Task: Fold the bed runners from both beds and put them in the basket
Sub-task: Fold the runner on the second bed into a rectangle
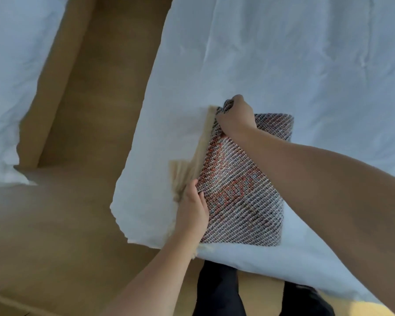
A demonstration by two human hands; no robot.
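A folded bed runner (244, 197), woven in grey, white and red with a cream fringe along its left side, lies on the white bed (283, 65) near its front corner. My right hand (236, 118) grips the runner's far left corner, bunching the cloth. My left hand (195, 209) holds the near left edge by the fringe, thumb on top. No basket is in view.
A second white bed (12, 76) stands at the left, with a strip of tan floor (78, 133) between the two beds. My dark trousers (219, 290) show at the bed's near edge.
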